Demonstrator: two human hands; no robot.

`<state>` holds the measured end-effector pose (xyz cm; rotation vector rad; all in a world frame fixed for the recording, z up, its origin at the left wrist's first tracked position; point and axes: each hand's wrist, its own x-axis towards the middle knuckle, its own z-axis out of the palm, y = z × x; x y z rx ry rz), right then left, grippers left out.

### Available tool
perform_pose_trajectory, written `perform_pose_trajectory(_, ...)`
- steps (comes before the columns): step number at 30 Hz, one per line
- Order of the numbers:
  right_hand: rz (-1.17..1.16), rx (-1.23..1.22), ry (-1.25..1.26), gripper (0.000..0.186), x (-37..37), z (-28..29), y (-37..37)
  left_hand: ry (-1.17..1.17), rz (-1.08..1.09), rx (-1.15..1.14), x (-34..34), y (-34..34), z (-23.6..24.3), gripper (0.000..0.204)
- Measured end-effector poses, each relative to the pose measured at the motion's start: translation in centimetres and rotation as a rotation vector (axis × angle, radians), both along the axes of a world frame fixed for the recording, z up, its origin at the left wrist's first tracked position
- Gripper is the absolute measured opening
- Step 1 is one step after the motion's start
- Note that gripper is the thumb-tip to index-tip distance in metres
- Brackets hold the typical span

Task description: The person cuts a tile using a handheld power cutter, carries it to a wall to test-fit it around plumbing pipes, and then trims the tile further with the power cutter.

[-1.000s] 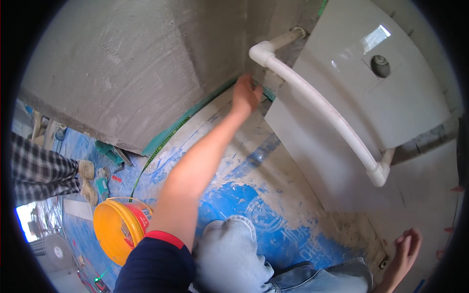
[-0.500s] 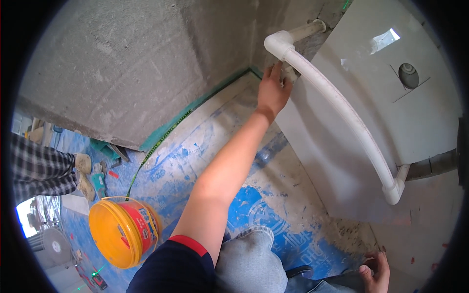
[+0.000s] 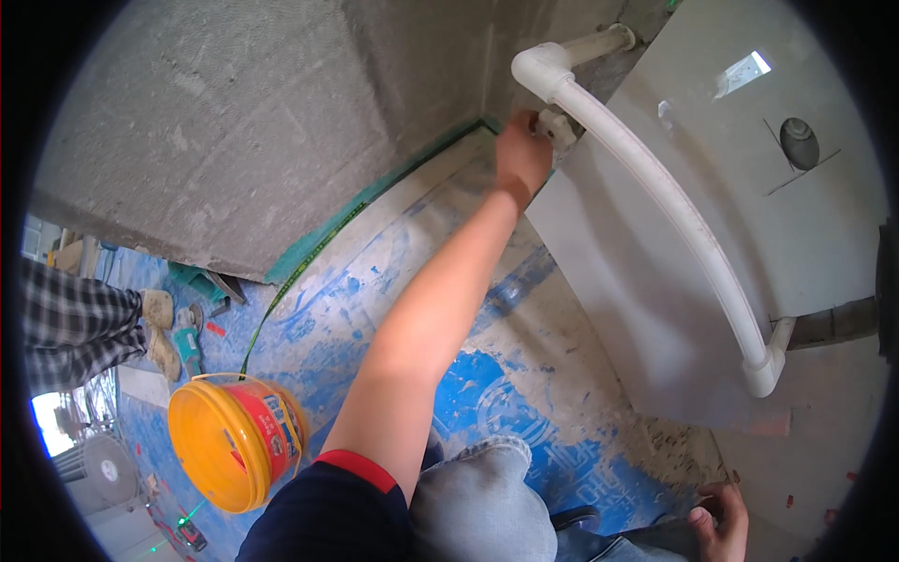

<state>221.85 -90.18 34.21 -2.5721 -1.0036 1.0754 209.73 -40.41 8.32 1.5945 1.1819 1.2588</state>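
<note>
My left hand (image 3: 524, 157) reaches to the far corner, below the elbow of a white plastic pipe (image 3: 655, 187). Its fingers are curled against a pale, lobed valve knob (image 3: 556, 130) and look closed on its left side; part of the grip is hidden. Lower right, my right hand (image 3: 721, 525) rests beside the large pale wall panel (image 3: 637, 309). The fingers there are bent, the thumb stands apart from them, and no object shows between them.
A yellow bucket (image 3: 211, 445) stands on the left, with a green tape measure strip (image 3: 298, 272) running past it along the wall base. A person's checked trousers (image 3: 80, 323), an angle grinder (image 3: 187, 342) and a laser level (image 3: 192, 534) are farther left. The panel has a round hole (image 3: 799, 143).
My left hand has closed from spread fingers to a curled shape at the knob, showing more of the knob. The right hand stays put. The view has shifted slightly.
</note>
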Motion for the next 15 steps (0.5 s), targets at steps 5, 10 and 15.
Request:
perform_pose_trajectory(5, 0.002, -0.038, -0.054, 0.029, 0.3, -0.4, 0.1, -0.854, -0.031, -0.643, 0.3, -3.5, -0.6, 0.04)
perform_pose_trajectory(10, -0.017, -0.124, -0.022, 0.032, 0.5, -0.6, -0.1, -0.365, 0.018, -0.479, -3.5, -7.0, -5.3, 0.031)
perform_pose_trajectory(15, -0.021, -0.134, -0.023, 0.034, 0.0, -1.4, 1.5, -0.187, 0.029, -0.38, -4.8, -14.9, -9.5, 0.023)
